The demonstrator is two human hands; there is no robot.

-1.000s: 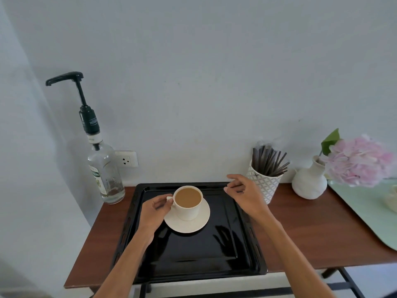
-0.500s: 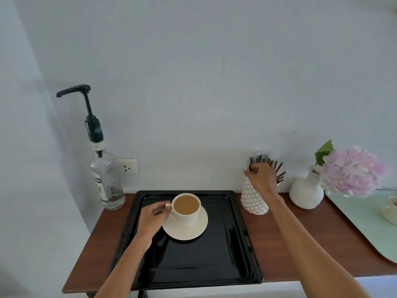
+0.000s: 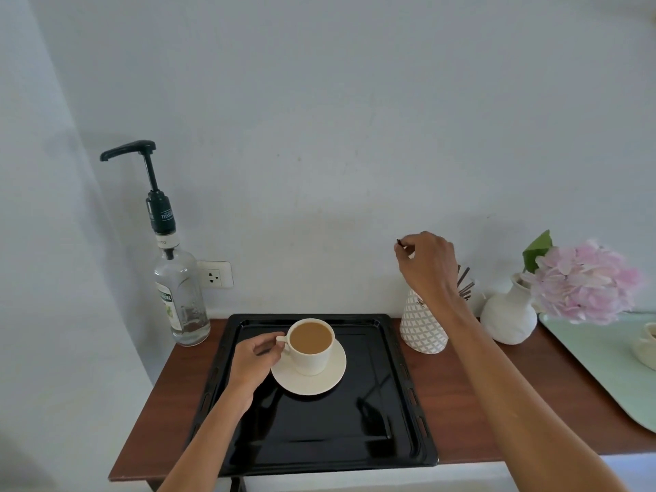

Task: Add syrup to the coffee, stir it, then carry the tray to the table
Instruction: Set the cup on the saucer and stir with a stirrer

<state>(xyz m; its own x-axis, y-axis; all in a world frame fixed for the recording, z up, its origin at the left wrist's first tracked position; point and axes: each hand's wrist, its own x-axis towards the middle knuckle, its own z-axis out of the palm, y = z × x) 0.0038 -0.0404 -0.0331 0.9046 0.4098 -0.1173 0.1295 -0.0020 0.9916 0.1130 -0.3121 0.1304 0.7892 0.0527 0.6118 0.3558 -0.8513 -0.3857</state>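
A white cup of milky coffee (image 3: 309, 344) stands on a white saucer (image 3: 321, 379) in the black tray (image 3: 372, 431). My left hand (image 3: 256, 360) pinches the cup's handle. My right hand (image 3: 426, 266) is raised above the patterned white holder (image 3: 422, 326) of dark stir sticks, fingers closed on one thin dark stick (image 3: 400, 243) whose tip pokes out to the left. The clear syrup bottle (image 3: 181, 296) with a black pump stands at the table's back left, untouched.
The brown wooden table (image 3: 472, 395) sits against a white wall with a socket (image 3: 213, 275). A white vase (image 3: 509, 314) with a pink flower stands right of the stick holder. A pale green tray (image 3: 603, 367) with a white dish lies far right.
My right hand reached from the tray's edge to the stick holder, then lifted above it with a stick pinched. My left hand stayed on the cup's handle.
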